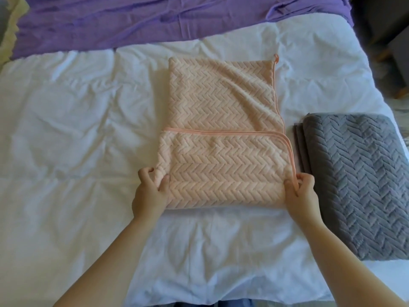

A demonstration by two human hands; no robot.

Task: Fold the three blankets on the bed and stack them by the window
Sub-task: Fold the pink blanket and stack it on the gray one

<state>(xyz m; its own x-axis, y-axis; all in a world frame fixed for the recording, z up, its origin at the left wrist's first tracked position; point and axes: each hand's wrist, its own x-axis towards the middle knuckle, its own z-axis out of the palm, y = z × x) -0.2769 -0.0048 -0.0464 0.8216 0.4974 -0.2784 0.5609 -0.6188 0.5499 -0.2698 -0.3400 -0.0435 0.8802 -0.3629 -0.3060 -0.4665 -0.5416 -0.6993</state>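
A person's left hand [151, 192] and right hand [301, 192] pinch the near corners of a half-folded peach blanket [221, 103] at the centre of the bed [66, 129], thumbs on top, fingers curled under. A folded grey blanket [354, 178] lies at 3 o'clock, a purple blanket [132, 23] unfolded at 12. Lifting both corners together should keep the trimmed edges square

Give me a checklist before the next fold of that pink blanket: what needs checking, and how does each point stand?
1. Left hand grips the pink blanket at its near left corner: ok.
2. Right hand pinches the near right corner: ok.
3. Pink layers smooth and square: not ok, far part wrinkled.
4. Grey blanket folded, apart from the pink: ok.
5. Purple blanket folded: not ok, spread out.
6. Window spot: cannot tell, out of view.
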